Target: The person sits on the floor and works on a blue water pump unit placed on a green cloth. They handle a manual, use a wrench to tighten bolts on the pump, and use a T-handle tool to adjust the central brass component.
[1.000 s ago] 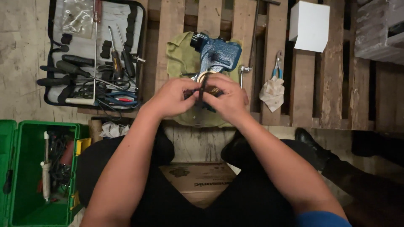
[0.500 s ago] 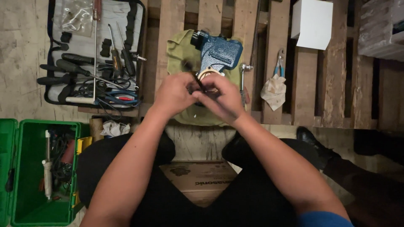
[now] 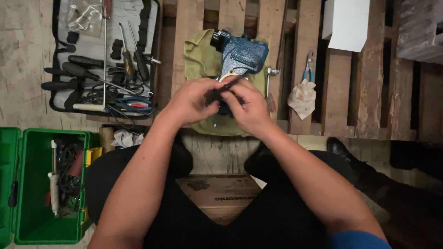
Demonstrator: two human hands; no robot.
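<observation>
A blue metal power tool body (image 3: 242, 55) lies on an olive green cloth (image 3: 198, 57) spread over a wooden pallet (image 3: 191, 27). Just in front of it my left hand (image 3: 191, 101) and my right hand (image 3: 247, 103) meet, both closed around a small dark part (image 3: 216, 94) with a thin dark rod sticking up towards the tool. My fingers hide most of that part. A small white speck lies on the cloth below my hands.
An open grey tool roll (image 3: 99, 55) with screwdrivers and cables lies at the left. An open green toolbox (image 3: 44, 184) stands at lower left. Pliers (image 3: 308, 67) and a crumpled rag (image 3: 302, 97) lie right of the cloth. A white box (image 3: 348, 23) sits far right; a cardboard box (image 3: 221, 196) rests between my knees.
My hands have shifted slightly towards me and turned the small dark part; a thin rod now points up between my fingers. The brass-coloured ring seen earlier is hidden.
</observation>
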